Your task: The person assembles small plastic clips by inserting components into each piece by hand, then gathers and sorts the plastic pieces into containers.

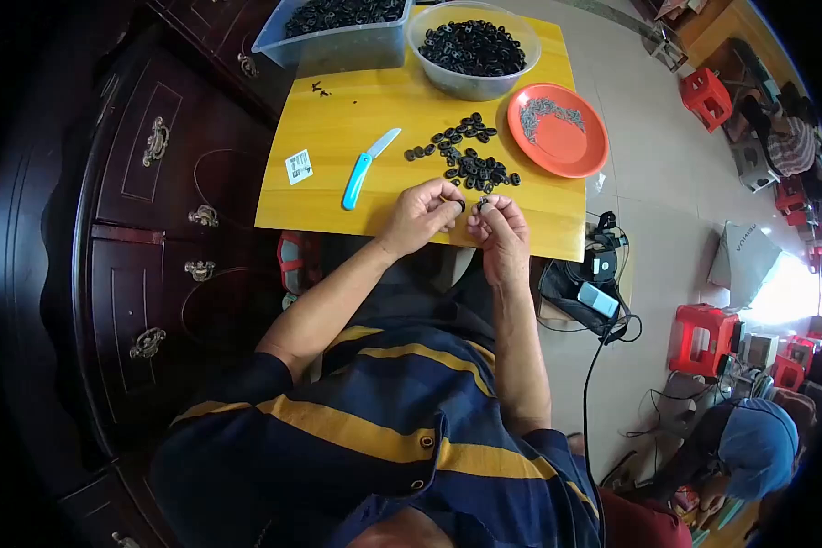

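Observation:
At the near edge of the yellow table, my left hand (422,215) pinches a small black oval ring (460,205) between thumb and fingers. Close beside it, my right hand (504,230) is closed in a pinch; a tiny dark bit shows at its fingertips, too small to name. The two hands nearly meet but stay apart. Just beyond them lies a loose pile of black oval rings (475,171). To the left rests a folding knife (360,179) with a blue handle, its blade out.
A red-orange plate (571,160) holds small grey pieces (541,113). Behind stand a round clear tub (470,89) and a rectangular bin (352,50), both full of black parts. A white printed label (299,167) lies left. Dark drawers (146,219) flank the table; people sit far right.

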`<state>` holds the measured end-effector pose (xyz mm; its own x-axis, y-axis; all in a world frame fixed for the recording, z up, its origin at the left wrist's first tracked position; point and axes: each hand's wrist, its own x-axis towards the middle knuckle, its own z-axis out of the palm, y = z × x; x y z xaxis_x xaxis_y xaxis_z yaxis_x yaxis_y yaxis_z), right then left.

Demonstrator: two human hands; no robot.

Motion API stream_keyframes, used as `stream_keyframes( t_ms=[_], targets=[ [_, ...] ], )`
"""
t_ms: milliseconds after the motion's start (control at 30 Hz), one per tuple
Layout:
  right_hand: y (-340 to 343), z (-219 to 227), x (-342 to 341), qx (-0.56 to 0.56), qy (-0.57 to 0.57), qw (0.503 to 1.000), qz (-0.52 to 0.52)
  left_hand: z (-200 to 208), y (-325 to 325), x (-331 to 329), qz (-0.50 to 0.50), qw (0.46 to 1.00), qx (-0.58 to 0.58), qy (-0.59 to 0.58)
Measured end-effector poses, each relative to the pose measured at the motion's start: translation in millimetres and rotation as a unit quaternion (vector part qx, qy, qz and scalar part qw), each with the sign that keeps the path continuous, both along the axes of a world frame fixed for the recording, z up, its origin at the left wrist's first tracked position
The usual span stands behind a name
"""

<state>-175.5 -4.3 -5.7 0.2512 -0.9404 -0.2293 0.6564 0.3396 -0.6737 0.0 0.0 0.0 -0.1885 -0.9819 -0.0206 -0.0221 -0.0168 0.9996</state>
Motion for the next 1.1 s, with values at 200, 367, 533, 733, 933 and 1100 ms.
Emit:
stream_keyframes(
  t_ms=[200, 367, 533, 733, 933, 1100],
  targets=[
    [1.5, 11.7, -0.5, -0.06, 0.116, 0.99, -0.044, 14.9, -2.9, -4.4, 0.073, 0.995, -0.003, 0.066],
    [4.2, 18.0, 2.4, -0.086, 0.172, 0.981, -0.033, 13.9, -1.4, -1.2, 0.059, 0.997, -0.044, 0.036],
    [4.2, 16.2, 4.4, -0.091, 0.185, 0.978, -0.024, 13.7, 1.3, 1.0, 0.06, 0.998, -0.026, 0.011],
    [2.1, 10.4, 4.8, -0.097, 0.195, 0.976, -0.006, 16.4, 2.3, 2.3, 0.046, 0.998, -0.04, -0.007],
    [2.8, 10.6, 5.0, -0.094, 0.203, 0.975, 0.003, 18.2, 2.9, -0.5, 0.035, 0.997, -0.066, -0.004],
    [1.7, 11.4, 4.6, -0.087, 0.211, 0.974, -0.011, 20.9, 3.1, -1.6, 0.04, 0.997, -0.069, -0.001]
  ],
)
